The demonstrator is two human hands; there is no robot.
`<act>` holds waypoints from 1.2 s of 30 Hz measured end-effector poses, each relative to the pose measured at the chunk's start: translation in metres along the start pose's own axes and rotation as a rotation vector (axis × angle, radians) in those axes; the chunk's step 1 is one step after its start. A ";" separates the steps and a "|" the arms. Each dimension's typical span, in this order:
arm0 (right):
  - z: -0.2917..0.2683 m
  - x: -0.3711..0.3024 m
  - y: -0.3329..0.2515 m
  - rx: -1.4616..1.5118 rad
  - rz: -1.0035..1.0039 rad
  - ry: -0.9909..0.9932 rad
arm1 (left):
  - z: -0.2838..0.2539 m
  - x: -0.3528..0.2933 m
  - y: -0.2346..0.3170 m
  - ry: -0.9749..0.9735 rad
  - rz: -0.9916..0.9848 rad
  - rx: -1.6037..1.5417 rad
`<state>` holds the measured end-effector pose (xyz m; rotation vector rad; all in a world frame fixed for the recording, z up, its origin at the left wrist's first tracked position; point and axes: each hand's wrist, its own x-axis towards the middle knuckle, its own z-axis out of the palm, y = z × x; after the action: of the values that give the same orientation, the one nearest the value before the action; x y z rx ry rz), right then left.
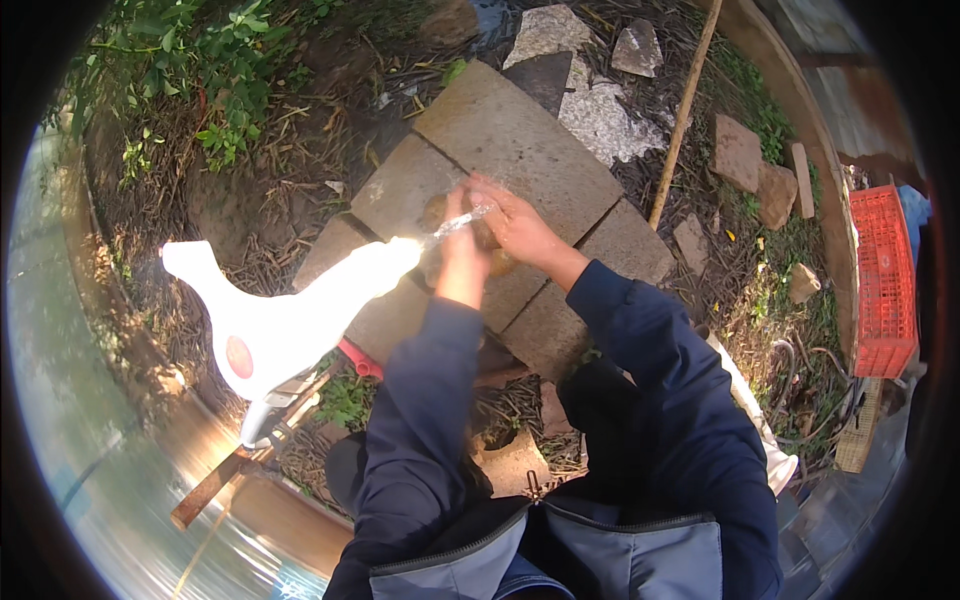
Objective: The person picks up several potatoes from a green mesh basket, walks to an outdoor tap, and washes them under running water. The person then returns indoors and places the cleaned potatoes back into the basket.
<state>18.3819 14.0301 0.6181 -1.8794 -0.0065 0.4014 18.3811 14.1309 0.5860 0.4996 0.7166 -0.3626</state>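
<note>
Sunlight bleaches a white tap (290, 315) with a round red spot on its body. From its spout a thin stream of water (455, 222) runs onto my hands. My left hand (461, 250) and my right hand (518, 228) are brought together over the stone slabs, fingers closed against each other. Between the palms a dark brownish thing shows in part; its kind is hidden. Roundish yellow-brown shapes (434, 213) peek out around and beneath the hands, too covered to name.
Grey slabs (530, 130) form a paved patch amid mud and dry stalks. A wooden pole (685, 115) leans at the far right, near loose stones (736, 152). A red plastic crate (884, 280) stands at the right edge. Leafy plants (225, 80) grow at the far left.
</note>
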 end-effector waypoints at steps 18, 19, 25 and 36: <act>0.024 -0.004 0.015 0.328 -0.092 0.276 | -0.007 0.004 0.005 0.098 -0.014 -0.117; 0.026 -0.008 0.017 0.294 -0.094 0.218 | -0.011 0.009 0.004 0.097 0.039 -0.134; 0.008 0.004 0.011 0.206 0.060 0.283 | -0.007 0.003 -0.007 -0.100 0.163 0.016; 0.023 -0.010 0.004 0.364 0.006 0.109 | -0.019 0.010 0.001 0.145 0.183 -0.070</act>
<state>18.3655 14.0481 0.6108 -1.5389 0.1374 0.2816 18.3786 14.1409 0.5669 0.5242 0.8138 -0.1308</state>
